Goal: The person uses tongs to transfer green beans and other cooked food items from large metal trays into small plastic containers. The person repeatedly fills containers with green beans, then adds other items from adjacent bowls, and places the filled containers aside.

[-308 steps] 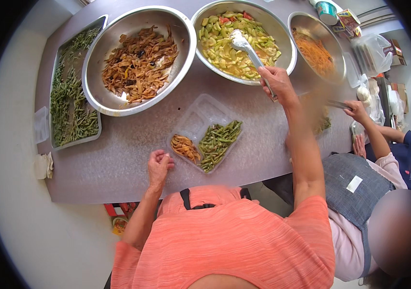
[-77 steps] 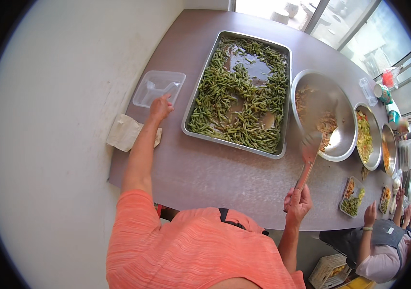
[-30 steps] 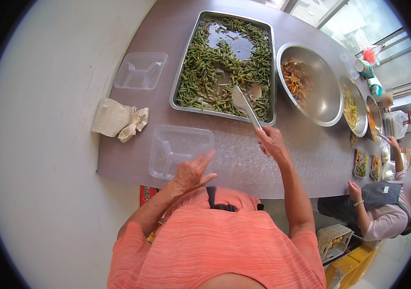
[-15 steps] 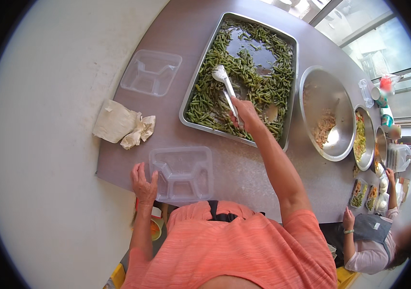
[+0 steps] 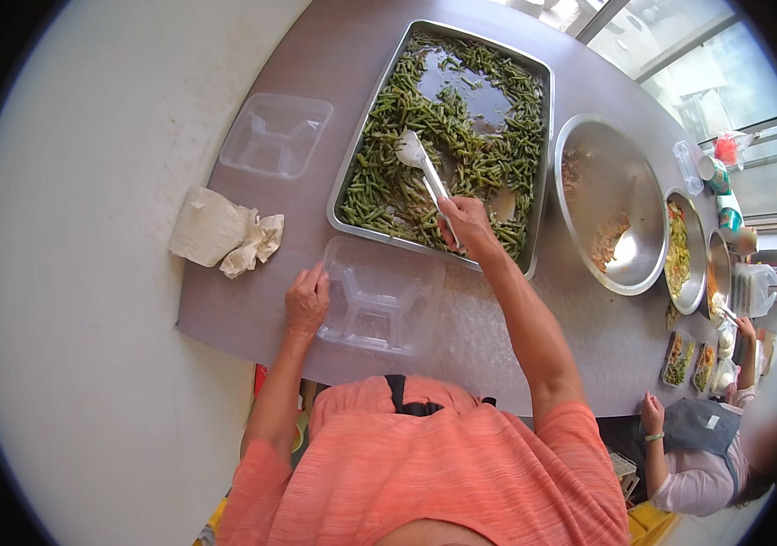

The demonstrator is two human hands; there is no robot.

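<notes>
My right hand is closed around the handles of metal serving tongs. Their broad head rests among cut green beans in a large, deep metal tray. At the tray's near side, a clear plastic compartment container lies on the table with nothing in it. My left hand has its fingers pinched on that container's left rim.
Another clear container and crumpled beige cloth lie left. Right of the tray stand a big metal bowl with some food and smaller bowls. A co-worker stands at the right beside filled boxes.
My left hand has taken the near container's rim and slid it right and away from me, up to the tray. The tongs have barely moved among the beans.
</notes>
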